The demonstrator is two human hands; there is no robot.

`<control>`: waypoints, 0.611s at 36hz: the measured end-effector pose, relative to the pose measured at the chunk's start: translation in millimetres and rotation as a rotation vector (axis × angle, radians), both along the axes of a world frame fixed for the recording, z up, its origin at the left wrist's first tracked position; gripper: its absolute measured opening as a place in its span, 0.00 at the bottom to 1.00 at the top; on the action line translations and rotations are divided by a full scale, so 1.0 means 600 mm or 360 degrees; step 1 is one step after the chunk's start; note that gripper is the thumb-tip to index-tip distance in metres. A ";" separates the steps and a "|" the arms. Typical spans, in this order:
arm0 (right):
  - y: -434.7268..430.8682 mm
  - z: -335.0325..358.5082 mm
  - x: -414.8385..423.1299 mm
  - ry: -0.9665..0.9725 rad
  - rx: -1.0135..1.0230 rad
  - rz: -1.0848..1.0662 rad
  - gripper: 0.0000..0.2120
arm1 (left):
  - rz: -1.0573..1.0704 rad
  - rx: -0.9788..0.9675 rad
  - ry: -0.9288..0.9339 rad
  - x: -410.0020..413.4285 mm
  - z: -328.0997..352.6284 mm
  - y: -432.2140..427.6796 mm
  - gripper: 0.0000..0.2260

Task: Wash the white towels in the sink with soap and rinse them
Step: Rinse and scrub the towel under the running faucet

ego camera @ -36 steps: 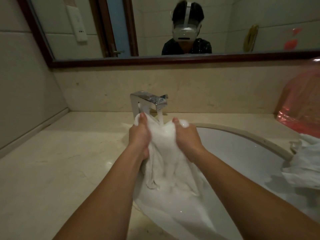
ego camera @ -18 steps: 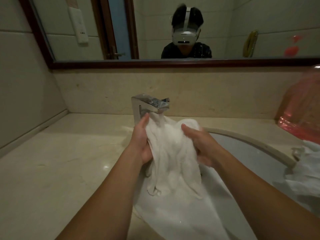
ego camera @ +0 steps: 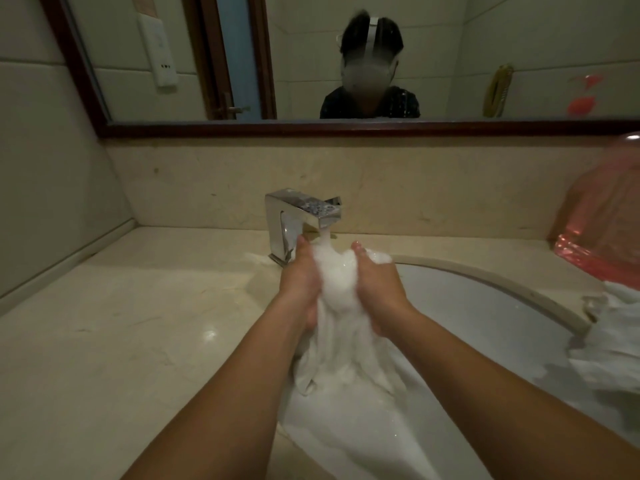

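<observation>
A wet white towel [ego camera: 341, 341] is bunched between my two hands under the chrome faucet [ego camera: 298, 216], and water runs from the spout onto its top. My left hand [ego camera: 301, 282] grips the towel's left side and my right hand [ego camera: 379, 289] grips its right side, fingers curled into the cloth. The rest of the towel hangs down into the white sink [ego camera: 485, 306] and spreads over the basin's near side. A second white towel [ego camera: 609, 341] lies crumpled over the sink's right rim.
A beige marble counter [ego camera: 121, 341] stretches to the left of the sink, wet near the faucet. A pink plastic bag [ego camera: 602, 223] stands at the back right. A framed mirror [ego camera: 346, 64] above the backsplash reflects a person wearing a headset.
My hands have closed together again, squeezing the towel into a tight bunch directly under the spout. Half a second ago my right hand sat lower and flatter against the cloth.
</observation>
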State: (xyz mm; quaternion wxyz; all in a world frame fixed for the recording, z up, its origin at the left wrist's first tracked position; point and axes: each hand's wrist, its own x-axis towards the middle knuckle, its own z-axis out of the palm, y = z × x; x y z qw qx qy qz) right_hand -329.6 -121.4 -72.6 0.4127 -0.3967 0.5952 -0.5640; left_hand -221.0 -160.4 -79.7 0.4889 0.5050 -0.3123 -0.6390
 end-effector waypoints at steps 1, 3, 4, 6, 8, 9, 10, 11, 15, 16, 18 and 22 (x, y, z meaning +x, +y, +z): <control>-0.001 0.001 -0.002 -0.0025 0.0016 0.0018 0.19 | 0.0000 0.0007 0.0023 0.002 -0.002 -0.003 0.35; 0.001 0.002 -0.013 -0.0041 0.0057 0.0044 0.17 | 0.0010 0.0009 0.0102 0.009 -0.006 -0.008 0.35; 0.001 0.002 -0.022 -0.0023 0.0052 0.0032 0.18 | -0.0019 -0.0008 0.0159 0.011 -0.004 -0.006 0.35; 0.001 0.003 -0.044 0.0038 -0.0009 -0.0014 0.18 | -0.0116 -0.0041 0.0305 0.019 0.001 -0.002 0.37; 0.002 0.006 -0.064 0.0099 -0.0091 -0.0034 0.15 | -0.0213 -0.0070 0.0388 0.030 0.008 0.004 0.37; 0.003 0.007 -0.074 0.0129 -0.0112 -0.0043 0.16 | -0.0257 -0.0085 0.0418 0.036 0.010 0.005 0.36; 0.006 0.006 -0.085 0.0163 -0.0110 -0.0046 0.21 | -0.0275 -0.0096 0.0452 0.041 0.013 0.008 0.35; 0.007 0.003 -0.095 0.0192 -0.0086 -0.0041 0.25 | -0.0278 -0.0105 0.0476 0.046 0.015 0.010 0.34; 0.011 -0.001 -0.111 -0.0153 0.0021 0.0196 0.16 | -0.0312 -0.0127 0.0592 0.057 0.023 0.030 0.29; 0.012 0.001 -0.107 -0.0231 0.0007 0.0273 0.16 | -0.0334 -0.0139 0.0610 0.060 0.022 0.032 0.28; 0.012 0.005 -0.097 -0.0329 -0.0043 0.0394 0.19 | -0.0350 -0.0145 0.0636 0.069 0.020 0.033 0.27; 0.009 0.012 -0.073 -0.0257 -0.0034 0.0376 0.16 | -0.0350 -0.0203 0.0701 0.081 0.021 0.034 0.28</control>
